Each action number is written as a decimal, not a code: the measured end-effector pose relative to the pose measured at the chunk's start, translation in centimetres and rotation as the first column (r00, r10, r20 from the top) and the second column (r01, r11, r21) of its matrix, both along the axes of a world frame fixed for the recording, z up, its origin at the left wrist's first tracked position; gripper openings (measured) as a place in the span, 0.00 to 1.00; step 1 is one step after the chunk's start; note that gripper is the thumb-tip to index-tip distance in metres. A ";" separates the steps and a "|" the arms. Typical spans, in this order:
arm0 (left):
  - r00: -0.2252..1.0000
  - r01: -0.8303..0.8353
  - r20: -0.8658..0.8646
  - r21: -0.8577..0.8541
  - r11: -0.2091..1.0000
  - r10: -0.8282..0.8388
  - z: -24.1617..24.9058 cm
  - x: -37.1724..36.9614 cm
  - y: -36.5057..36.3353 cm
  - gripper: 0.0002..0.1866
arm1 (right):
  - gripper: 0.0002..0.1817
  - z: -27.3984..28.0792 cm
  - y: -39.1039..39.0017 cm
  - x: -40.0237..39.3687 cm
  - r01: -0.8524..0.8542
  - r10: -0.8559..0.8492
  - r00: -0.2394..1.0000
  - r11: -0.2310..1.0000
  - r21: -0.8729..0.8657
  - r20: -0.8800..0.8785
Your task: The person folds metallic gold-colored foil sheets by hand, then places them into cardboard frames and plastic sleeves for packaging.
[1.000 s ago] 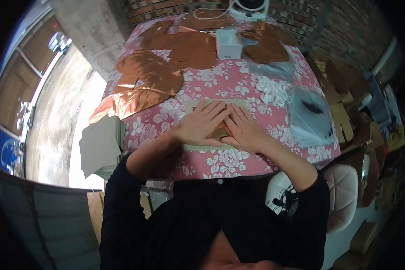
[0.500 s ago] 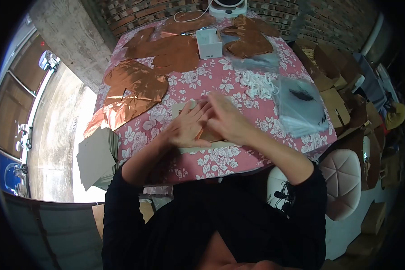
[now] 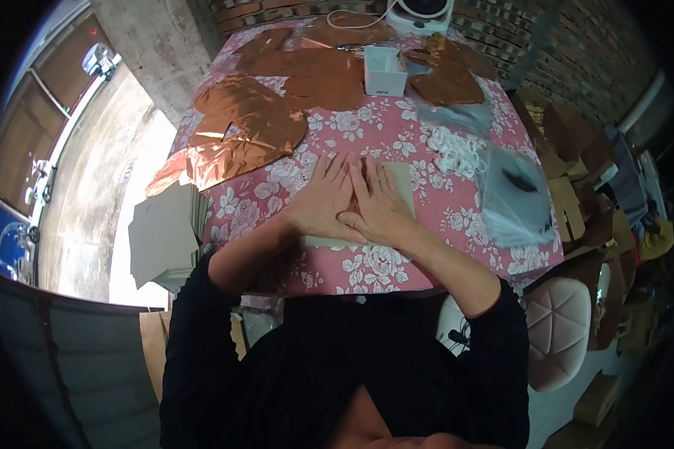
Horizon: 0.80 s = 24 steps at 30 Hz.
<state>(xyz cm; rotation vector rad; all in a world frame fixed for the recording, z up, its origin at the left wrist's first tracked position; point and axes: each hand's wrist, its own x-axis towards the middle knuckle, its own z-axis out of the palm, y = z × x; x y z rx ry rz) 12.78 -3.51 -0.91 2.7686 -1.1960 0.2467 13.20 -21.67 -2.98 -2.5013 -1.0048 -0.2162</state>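
Both palms lie flat on a grey-green card (image 3: 402,185) near the front of the table. My left hand (image 3: 322,200) has its fingers stretched forward. Beside it, my right hand (image 3: 382,206) is also laid out flat, its thumb crossing toward the left hand. Between the hands only a sliver of something brown shows; most of it is covered. To the left, a large copper-coloured foil balloon (image 3: 254,123) lies flat and creased. A stack of grey cards (image 3: 163,236) sits at the table's left edge.
A white box (image 3: 386,78), more flat copper foil balloons (image 3: 326,78) and a white device (image 3: 421,21) occupy the back. On the right are a bundle of white ribbon (image 3: 457,152) and clear plastic bags (image 3: 513,209). A padded stool (image 3: 558,329) and cardboard boxes (image 3: 565,209) stand beyond.
My right hand has come down from a raised, tilted pose to lie flat beside the left. The copper-coloured piece on the card is now mostly covered. The view has shifted slightly.
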 end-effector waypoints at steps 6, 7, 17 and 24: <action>0.998 -0.056 -0.036 -0.249 0.967 0.048 -1.1 0.2 3.9 0.53 | 0.50 0.8 0.0 -0.6 0.005 0.010 0.998 0.976 -0.218 0.070; 0.999 -0.036 -0.042 -0.438 0.898 0.020 -1.5 0.3 4.9 0.43 | 0.50 0.9 0.1 -0.7 -0.011 0.026 0.997 0.976 -0.218 0.069; 0.644 -0.743 -0.761 -0.598 0.300 0.079 0.8 -4.2 5.8 0.12 | 0.55 1.4 0.3 -0.6 0.006 0.015 0.997 0.959 -0.282 0.071; 0.458 -0.881 -0.889 -0.453 0.134 0.011 0.1 -3.9 3.7 0.13 | 0.59 1.2 0.3 -0.7 0.008 0.012 0.997 0.961 -0.277 0.071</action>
